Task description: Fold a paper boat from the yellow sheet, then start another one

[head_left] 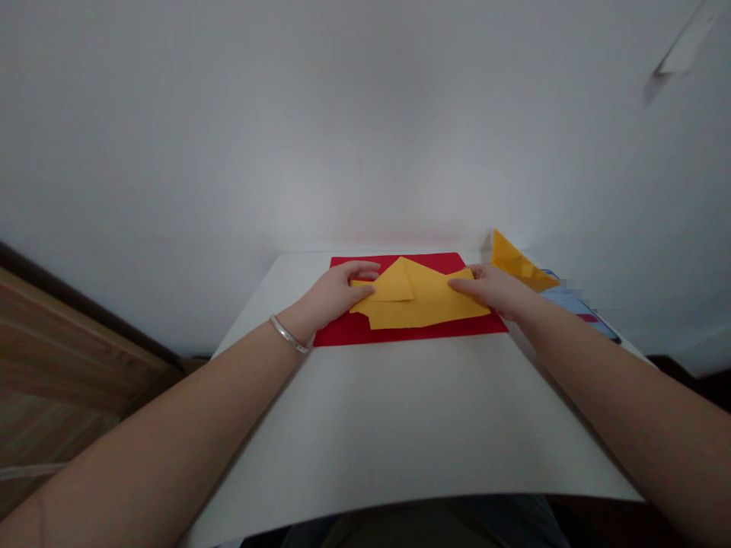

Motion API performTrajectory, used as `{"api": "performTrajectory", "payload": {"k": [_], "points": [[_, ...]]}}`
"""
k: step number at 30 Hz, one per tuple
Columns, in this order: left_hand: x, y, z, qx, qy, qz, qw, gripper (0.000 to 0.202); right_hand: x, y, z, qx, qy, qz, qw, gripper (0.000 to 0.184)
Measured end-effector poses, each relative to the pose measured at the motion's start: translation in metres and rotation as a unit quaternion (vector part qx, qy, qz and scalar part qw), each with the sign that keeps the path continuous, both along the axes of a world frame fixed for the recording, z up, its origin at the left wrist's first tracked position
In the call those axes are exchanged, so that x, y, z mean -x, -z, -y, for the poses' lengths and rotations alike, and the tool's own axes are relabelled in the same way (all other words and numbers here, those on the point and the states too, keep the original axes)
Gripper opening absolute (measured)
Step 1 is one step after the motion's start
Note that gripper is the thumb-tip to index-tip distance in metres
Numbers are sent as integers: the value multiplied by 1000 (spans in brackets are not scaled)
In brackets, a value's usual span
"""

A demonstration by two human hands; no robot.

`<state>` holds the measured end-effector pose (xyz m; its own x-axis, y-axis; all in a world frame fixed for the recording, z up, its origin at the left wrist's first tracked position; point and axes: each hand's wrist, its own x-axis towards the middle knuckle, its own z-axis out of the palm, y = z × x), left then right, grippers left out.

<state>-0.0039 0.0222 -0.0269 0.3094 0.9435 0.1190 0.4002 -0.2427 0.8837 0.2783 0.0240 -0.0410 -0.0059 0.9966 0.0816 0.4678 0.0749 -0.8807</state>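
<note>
A sheet of yellow-orange paper [419,308] lies on a red paper sheet [348,330], with a triangular flap folded over near its middle. My left hand [336,293] rests on the paper's left part, its thumb over the sheet and its fingers reaching toward the far edge. My right hand [488,291] holds the paper's right end, with the fingers lying across it. A silver bangle [288,334] circles my left wrist. The paper's underside is hidden.
A folded yellow-orange paper piece [515,262] stands at the far right corner of the white table [400,426]. Blue printed papers [576,308] lie beside it. A wooden surface [68,365] sits to the left, and a white wall [365,114] rises behind.
</note>
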Motion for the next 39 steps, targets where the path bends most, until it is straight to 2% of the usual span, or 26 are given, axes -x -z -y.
{"api": "performTrajectory", "payload": {"k": [2,5,8,10,14,19,21,23,26,28,32,35,39], "points": [[0,-1,2,-9,-12,-30,999,38,0,-2,1,-13,32,71,997,35],[1,-2,3,-12,-12,-86,996,36,3,-7,6,-59,-8,137,989,49],[1,-3,5,-37,7,-123,992,39,5,-10,9,-78,-53,172,980,39],[1,-3,5,-52,28,-131,990,42,6,-10,10,-66,-36,185,980,33],[-1,-3,5,-55,54,-146,986,43,9,-10,8,-33,12,176,984,45],[-4,-3,7,-108,68,-199,972,40,8,-3,4,-7,-36,133,990,32],[-5,-4,9,-135,87,-235,959,35,9,-1,3,-1,-45,109,993,26],[-7,-7,13,-175,115,-290,934,30,11,-1,3,-3,-57,90,994,21],[-8,-8,19,-225,133,-361,895,57,14,-2,4,-11,-69,92,993,16],[-8,-7,21,-247,130,-378,883,72,15,-4,3,0,-71,92,993,13],[-6,-4,22,-278,156,-386,866,82,15,-6,0,57,-58,-3,997,11],[-6,-5,23,-292,174,-396,853,78,13,-6,-4,91,-49,-66,992,12],[-8,-7,25,-336,183,-433,816,50,11,-5,-7,86,-57,1,995,12]]}}
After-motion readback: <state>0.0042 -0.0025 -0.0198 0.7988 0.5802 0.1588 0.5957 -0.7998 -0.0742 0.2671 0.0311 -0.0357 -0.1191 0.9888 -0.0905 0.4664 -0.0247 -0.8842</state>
